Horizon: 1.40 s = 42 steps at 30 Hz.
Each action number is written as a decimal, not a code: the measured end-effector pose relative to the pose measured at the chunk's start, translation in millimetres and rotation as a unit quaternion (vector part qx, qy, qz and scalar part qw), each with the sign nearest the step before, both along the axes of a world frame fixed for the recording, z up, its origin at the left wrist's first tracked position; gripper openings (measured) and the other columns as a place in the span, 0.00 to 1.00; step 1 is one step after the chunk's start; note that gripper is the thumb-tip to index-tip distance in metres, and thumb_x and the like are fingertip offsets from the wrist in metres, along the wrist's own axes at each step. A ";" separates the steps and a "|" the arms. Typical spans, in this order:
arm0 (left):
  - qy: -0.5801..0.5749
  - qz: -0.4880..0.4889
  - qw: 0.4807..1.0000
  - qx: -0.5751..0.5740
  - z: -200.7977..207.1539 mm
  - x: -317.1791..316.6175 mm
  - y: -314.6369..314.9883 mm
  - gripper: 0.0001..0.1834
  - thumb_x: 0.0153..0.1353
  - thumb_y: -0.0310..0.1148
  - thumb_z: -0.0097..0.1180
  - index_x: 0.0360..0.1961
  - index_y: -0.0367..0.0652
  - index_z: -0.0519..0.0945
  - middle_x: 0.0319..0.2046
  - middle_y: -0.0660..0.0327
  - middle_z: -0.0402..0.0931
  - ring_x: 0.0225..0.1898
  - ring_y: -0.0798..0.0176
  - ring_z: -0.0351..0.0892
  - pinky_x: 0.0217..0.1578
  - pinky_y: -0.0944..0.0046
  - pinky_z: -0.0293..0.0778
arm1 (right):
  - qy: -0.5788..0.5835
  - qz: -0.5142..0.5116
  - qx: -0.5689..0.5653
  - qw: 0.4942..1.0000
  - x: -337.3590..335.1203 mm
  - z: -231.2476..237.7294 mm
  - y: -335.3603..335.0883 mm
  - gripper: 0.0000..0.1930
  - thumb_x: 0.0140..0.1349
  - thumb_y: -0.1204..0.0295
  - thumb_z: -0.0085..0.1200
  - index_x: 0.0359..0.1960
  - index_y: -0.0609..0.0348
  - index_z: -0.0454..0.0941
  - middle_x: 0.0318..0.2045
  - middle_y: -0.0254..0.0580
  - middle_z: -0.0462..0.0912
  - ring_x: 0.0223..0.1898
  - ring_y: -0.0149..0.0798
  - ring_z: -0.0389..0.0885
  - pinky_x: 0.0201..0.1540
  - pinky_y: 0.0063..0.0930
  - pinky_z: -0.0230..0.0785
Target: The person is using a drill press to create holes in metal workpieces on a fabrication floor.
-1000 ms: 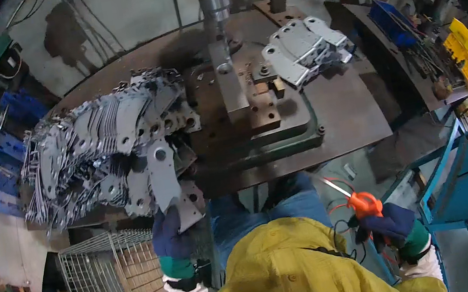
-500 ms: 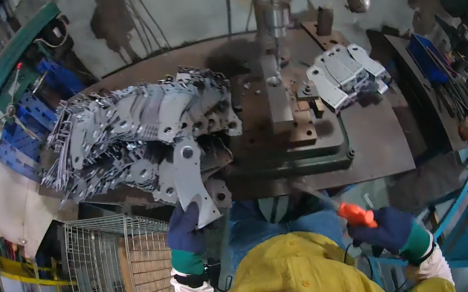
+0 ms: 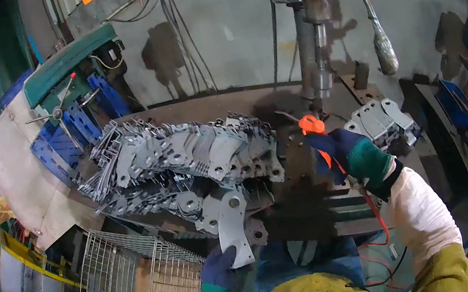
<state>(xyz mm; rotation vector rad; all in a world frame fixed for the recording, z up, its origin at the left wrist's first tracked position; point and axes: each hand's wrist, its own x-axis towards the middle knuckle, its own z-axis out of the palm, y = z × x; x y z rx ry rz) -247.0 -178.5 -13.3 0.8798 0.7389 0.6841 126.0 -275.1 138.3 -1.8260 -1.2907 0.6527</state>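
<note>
Two gloved hands are showing, the left hand [image 3: 220,270] and the right hand [image 3: 339,152]. One drill press [image 3: 312,21] is standing, one wire basket [image 3: 131,287] is sitting below. Metal plates [image 3: 187,160] are lying piled beyond counting.

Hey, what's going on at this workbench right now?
A person in blue and green gloves stands at a drill press. The left hand grips a flat metal bracket at the near edge of a big heap of similar brackets. The right hand holds an orange-handled tool up by the fixture under the spindle. A smaller stack of plates lies to the right, and a wire basket stands below left.
</note>
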 end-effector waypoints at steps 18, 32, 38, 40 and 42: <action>0.137 -0.027 0.965 0.223 -67.5 -43.1 17.1 0.22 0.70 0.41 0.56 0.60 0.43 0.78 0.46 0.49 0.82 0.38 0.57 0.83 0.39 0.59 0.77 | 0.263 0.060 0.146 0.952 -1.0 -26.1 208.5 0.21 0.68 0.51 0.57 0.43 0.59 0.82 0.25 0.44 0.84 0.21 0.40 0.83 0.25 0.33 0.75; 0.118 0.020 0.990 0.075 12.1 -19.9 1.6 0.21 0.68 0.35 0.58 0.57 0.33 0.77 0.44 0.53 0.83 0.41 0.58 0.85 0.38 0.59 0.82 | 0.091 0.117 -0.074 0.986 -73.9 14.9 123.3 0.27 0.66 0.43 0.56 0.41 0.58 0.82 0.25 0.44 0.84 0.21 0.38 0.83 0.27 0.33 0.74; 0.248 -0.065 0.763 0.594 -4.0 -5.9 12.6 0.20 0.61 0.30 0.64 0.55 0.43 0.81 0.49 0.47 0.82 0.47 0.45 0.84 0.44 0.53 0.82 | -0.015 0.108 -0.194 0.975 -50.1 23.4 -43.8 0.26 0.66 0.41 0.55 0.46 0.52 0.84 0.25 0.45 0.84 0.25 0.37 0.84 0.32 0.34 0.72; 0.276 -0.065 0.683 0.673 -13.9 -7.5 16.3 0.21 0.57 0.28 0.66 0.54 0.46 0.82 0.50 0.44 0.81 0.49 0.40 0.83 0.46 0.50 0.82 | 0.051 0.116 -0.254 0.959 -35.4 12.3 -103.7 0.25 0.67 0.43 0.56 0.49 0.51 0.85 0.26 0.40 0.85 0.25 0.32 0.84 0.31 0.29 0.73; 0.263 -0.043 0.676 0.687 -19.7 -6.5 17.9 0.22 0.56 0.28 0.66 0.53 0.46 0.82 0.51 0.43 0.81 0.49 0.39 0.82 0.46 0.49 0.82 | 0.094 0.092 -0.334 0.933 -32.1 -3.0 -157.9 0.23 0.67 0.47 0.58 0.51 0.50 0.86 0.27 0.37 0.86 0.23 0.30 0.83 0.30 0.25 0.74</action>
